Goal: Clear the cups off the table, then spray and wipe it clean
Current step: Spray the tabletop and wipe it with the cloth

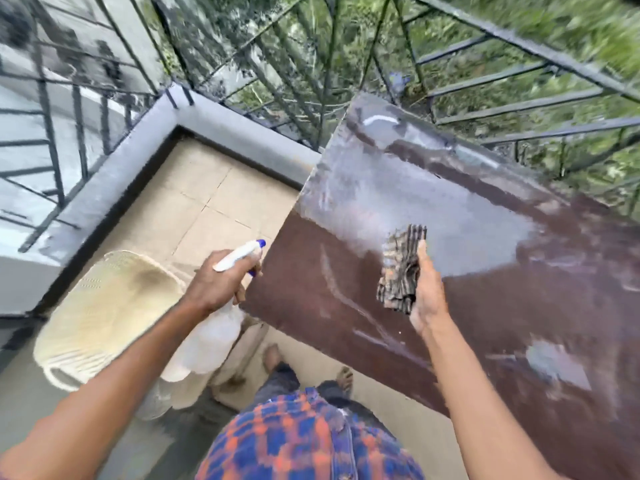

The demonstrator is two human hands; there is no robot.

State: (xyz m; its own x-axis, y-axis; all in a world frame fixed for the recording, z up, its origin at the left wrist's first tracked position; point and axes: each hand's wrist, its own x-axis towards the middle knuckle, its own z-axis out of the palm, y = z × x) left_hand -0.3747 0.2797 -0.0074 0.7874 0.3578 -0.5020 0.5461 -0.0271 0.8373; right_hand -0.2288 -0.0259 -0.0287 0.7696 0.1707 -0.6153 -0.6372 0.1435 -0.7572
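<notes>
A dark brown table (485, 306) fills the right half of the blurred head view, its top streaked and glossy, with no cups on it. My left hand (216, 280) grips a clear spray bottle (207, 344) by its neck, just off the table's left edge; the white and blue nozzle (242, 254) points toward the table. Above the table's near middle, my right hand (427, 292) holds a bunched striped cloth (401, 271).
A cream woven basket (104, 313) sits on the tiled balcony floor (207, 202) to the left of the table. A dark metal railing (311, 64) on a grey kerb (121, 174) bounds the balcony behind and beside the table. My feet show below the table's near edge.
</notes>
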